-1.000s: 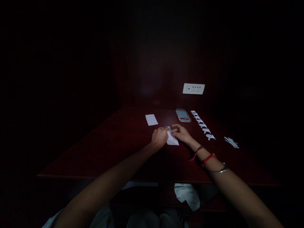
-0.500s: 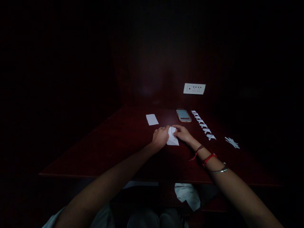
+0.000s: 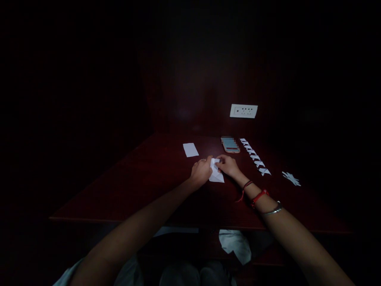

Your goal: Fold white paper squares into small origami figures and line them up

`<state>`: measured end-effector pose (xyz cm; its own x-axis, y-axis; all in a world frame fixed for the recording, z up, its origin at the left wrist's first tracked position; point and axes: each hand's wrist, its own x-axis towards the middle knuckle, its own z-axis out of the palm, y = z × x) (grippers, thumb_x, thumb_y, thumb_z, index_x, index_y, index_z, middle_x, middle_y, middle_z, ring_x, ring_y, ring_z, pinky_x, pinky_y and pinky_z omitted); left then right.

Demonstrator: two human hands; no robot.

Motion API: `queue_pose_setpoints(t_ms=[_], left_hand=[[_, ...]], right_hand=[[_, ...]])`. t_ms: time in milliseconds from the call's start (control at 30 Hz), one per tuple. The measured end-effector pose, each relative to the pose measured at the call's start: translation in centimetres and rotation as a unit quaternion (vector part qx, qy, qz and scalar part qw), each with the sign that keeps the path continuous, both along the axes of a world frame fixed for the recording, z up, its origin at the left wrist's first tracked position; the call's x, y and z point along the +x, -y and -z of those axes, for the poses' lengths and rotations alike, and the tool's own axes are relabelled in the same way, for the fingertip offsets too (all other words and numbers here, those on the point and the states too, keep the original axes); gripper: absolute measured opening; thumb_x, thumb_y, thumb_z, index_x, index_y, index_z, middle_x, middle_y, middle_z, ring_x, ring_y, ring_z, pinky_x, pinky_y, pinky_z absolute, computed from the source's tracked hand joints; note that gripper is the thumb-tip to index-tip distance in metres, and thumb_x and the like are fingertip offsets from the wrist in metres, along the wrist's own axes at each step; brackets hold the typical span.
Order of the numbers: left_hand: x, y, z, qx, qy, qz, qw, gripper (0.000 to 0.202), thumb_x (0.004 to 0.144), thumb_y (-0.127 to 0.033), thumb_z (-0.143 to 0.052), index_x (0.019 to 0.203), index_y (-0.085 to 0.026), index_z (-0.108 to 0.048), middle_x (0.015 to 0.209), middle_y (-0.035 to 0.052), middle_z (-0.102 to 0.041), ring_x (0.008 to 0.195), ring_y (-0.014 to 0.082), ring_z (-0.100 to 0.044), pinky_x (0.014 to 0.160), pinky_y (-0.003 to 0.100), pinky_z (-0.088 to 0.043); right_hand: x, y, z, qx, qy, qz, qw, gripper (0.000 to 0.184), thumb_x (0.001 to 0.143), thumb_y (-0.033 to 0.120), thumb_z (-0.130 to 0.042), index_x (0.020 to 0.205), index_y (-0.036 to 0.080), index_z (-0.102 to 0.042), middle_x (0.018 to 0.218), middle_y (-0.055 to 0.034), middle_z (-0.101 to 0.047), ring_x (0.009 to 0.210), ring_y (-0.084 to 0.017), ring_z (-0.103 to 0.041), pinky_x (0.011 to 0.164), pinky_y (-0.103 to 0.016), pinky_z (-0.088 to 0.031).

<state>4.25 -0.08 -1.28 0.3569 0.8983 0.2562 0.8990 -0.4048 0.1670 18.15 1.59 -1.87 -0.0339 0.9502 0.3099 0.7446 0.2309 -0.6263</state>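
A small white folded paper (image 3: 216, 174) lies on the dark red table (image 3: 149, 186) between my hands. My left hand (image 3: 201, 171) presses its curled fingers on the paper's left edge. From the right, my right hand (image 3: 228, 166) pinches the top part of the paper with closed fingers. Red and dark bands and a metal bangle sit on my right wrist.
A blank white paper square (image 3: 190, 149) lies behind my hands, a phone (image 3: 230, 144) to its right. A row of several folded paper pieces (image 3: 255, 157) runs along the right, with one more paper shape (image 3: 291, 178) farther right. A white wall socket (image 3: 243, 111) is behind.
Both hands stayed on the folded paper. My right hand shifted slightly left over its top part, and more of the paper shows between the hands than a second ago.
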Motion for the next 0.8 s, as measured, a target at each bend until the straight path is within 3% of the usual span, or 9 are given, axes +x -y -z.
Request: queue_pose_setpoints(t_ms=[200, 567, 800], left_hand=[[0.0, 0.1, 0.1, 0.009, 0.002, 0.003, 1.0, 0.033, 0.077, -0.02, -0.037, 0.109, -0.021, -0.029, 0.091, 0.0064, -0.052, 0.084, 0.0168, -0.05, 0.07, 0.027, -0.036], [0.1, 0.6, -0.3, 0.019, 0.031, -0.01, 0.999, 0.024, 0.079, -0.025, -0.036, 0.102, -0.021, -0.031, 0.097, 0.0054, -0.05, 0.091, 0.0169, -0.048, 0.076, 0.028, -0.034], [-0.3, -0.1, 0.2, -0.002, 0.072, -0.007, 0.997, 0.035, 0.076, -0.027, -0.04, 0.109, -0.023, -0.031, 0.091, 0.0041, -0.053, 0.077, 0.0161, -0.053, 0.061, 0.024, -0.039]], right_hand=[[0.2, -0.3, 0.3, 0.001, 0.012, -0.001, 1.0, 0.017, 0.062, 0.012, -0.047, 0.075, 0.018, -0.056, 0.045, 0.0038, -0.056, 0.05, -0.009, -0.053, 0.052, -0.017, -0.037], [0.1, 0.0, 1.1, -0.066, -0.116, -0.043, 0.99, 0.011, 0.062, 0.01, -0.044, 0.068, 0.016, -0.049, 0.053, 0.0027, -0.057, 0.041, -0.008, -0.054, 0.037, -0.014, -0.037], [0.0, 0.3, 1.0, -0.066, -0.109, -0.05, 0.991, 0.006, 0.063, 0.013, -0.045, 0.067, 0.016, -0.047, 0.052, 0.0013, -0.059, 0.042, -0.009, -0.054, 0.039, -0.015, -0.039]])
